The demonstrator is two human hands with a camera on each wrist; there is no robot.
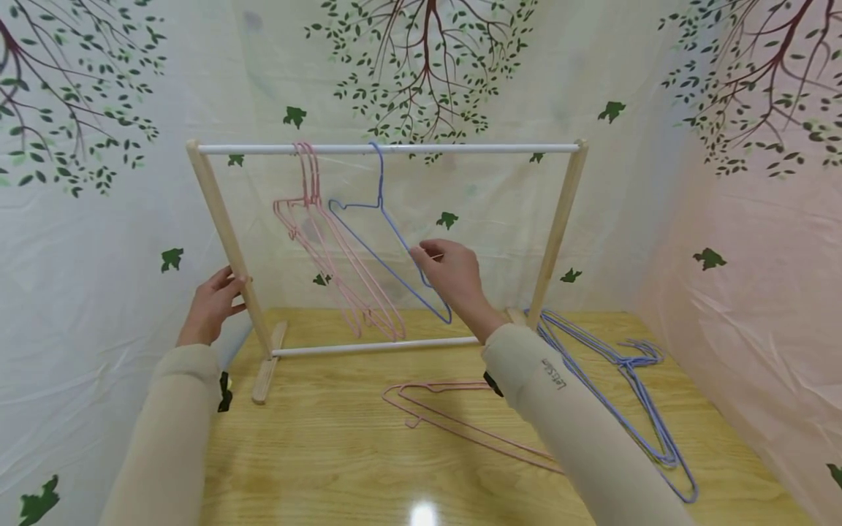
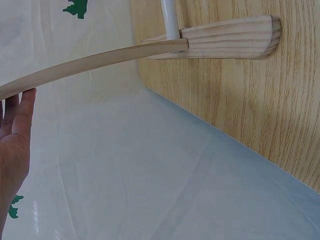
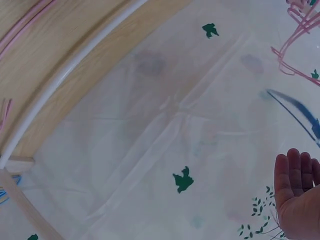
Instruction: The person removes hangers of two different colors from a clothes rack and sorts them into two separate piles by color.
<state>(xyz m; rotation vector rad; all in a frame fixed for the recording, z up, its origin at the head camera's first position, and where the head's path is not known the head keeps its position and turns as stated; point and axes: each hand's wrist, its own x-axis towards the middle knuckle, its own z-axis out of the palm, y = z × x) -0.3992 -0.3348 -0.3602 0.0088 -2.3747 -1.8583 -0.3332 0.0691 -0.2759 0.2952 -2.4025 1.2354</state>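
A blue hanger [image 1: 397, 232] hangs by its hook from the white top rail [image 1: 473, 148] of a wooden rack. My right hand [image 1: 454, 274] is beside its sloping arm. The right wrist view shows that hand's fingers [image 3: 295, 172] fairly straight, with the blurred blue hanger [image 3: 300, 107] just beyond the tips. At the rack's left post [image 1: 220, 212], my left hand [image 1: 210, 303] grips the wood. Its fingertips touch the post [image 2: 90, 62] in the left wrist view, where the thumb is hidden. Several pink hangers [image 1: 342, 263] hang left of the blue one.
Pink hangers [image 1: 454, 426] lie on the wooden table [image 1: 316, 453] in front of the rack, partly hidden by my right sleeve. Several blue hangers [image 1: 634, 380] are piled at the right, by the rack's right post [image 1: 555, 234]. A lower white bar [image 1: 368, 348] joins the posts.
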